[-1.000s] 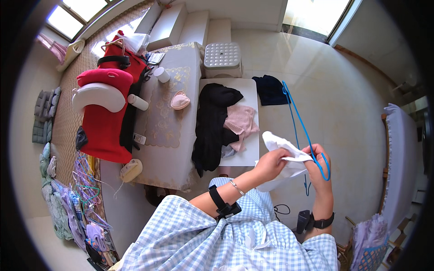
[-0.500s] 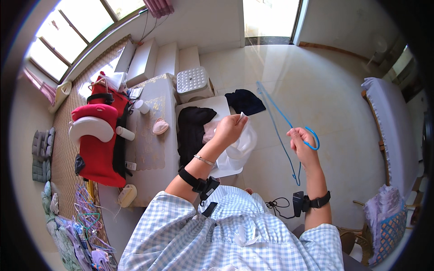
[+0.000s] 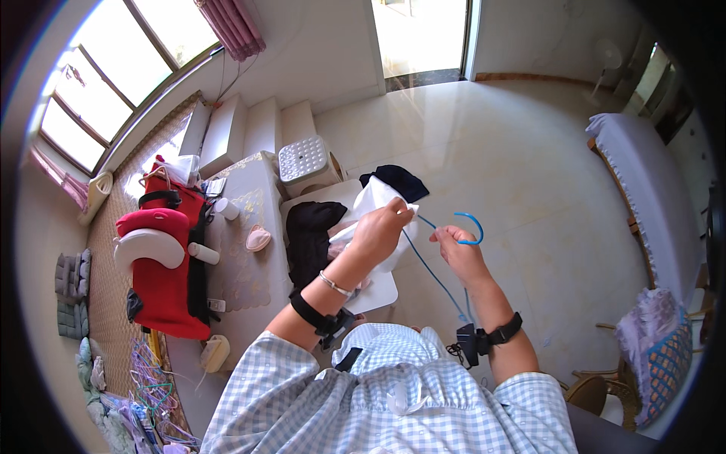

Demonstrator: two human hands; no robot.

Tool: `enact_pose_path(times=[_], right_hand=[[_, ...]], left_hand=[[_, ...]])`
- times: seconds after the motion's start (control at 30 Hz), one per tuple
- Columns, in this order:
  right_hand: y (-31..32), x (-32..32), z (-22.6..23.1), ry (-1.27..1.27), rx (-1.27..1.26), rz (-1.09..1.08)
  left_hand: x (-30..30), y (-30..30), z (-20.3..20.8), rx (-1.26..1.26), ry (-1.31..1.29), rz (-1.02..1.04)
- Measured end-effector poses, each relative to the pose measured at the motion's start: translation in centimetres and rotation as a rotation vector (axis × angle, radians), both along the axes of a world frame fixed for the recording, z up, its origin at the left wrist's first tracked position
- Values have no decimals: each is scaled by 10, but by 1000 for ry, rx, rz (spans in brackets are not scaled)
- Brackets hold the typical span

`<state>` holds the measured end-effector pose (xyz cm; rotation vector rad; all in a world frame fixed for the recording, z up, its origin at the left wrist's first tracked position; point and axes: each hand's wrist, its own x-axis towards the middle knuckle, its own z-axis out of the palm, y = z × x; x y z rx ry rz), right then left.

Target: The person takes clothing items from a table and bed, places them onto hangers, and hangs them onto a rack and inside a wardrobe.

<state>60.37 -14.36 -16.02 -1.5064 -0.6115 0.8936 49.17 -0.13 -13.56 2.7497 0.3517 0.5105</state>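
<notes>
My left hand (image 3: 382, 231) is closed on a white garment (image 3: 370, 197), pinching its edge above the pale seat or low table. My right hand (image 3: 460, 253) grips a blue clothes hanger (image 3: 479, 224) near the base of its hook, which curls up above the fingers. The hanger's far end meets the white cloth beside my left hand; whether it is inside the garment I cannot tell. Below my left hand, a black garment (image 3: 308, 234) and a partly covered pink cloth lie on the pale seat or low table (image 3: 378, 295). A dark navy garment (image 3: 404, 181) lies beyond them.
A white stool (image 3: 304, 160) stands at the cloth-covered table (image 3: 261, 185), which bears a pink cup-shaped item (image 3: 258, 239) and white containers. A red cloth (image 3: 162, 287) lies farther left. Several hangers (image 3: 155, 386) are at lower left. A basket (image 3: 665, 371) stands at right.
My right hand has brought the hanger left, toward the white garment. My left hand has lifted the garment's edge, and the hanger's far end now meets the cloth. The whole view has shifted slightly.
</notes>
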Motion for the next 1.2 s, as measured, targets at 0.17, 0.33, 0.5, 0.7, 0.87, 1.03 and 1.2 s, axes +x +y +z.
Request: enact_pose_path(times=[0.17, 0.33, 0.5, 0.7, 0.87, 1.03, 1.2], right_hand=[[9, -8, 36, 108, 151, -144], [1, -13, 60, 180, 349, -227], [-12, 5, 81, 171, 546, -379], [-16, 31, 92, 151, 597, -551], [-17, 61, 85, 127, 657, -789], [-10, 62, 77, 54, 585, -795], [-1, 52, 46, 59, 478, -848]], left_hand=[[8, -12, -5, -144, -257, 272], [26, -5, -57, -307, -258, 464], [27, -33, -90, -548, -191, 403], [28, -59, -88, -660, -189, 299], [21, -59, -75, -658, -90, 190], [16, -59, -65, -698, -61, 167], [25, -61, -51, -676, 16, 116]])
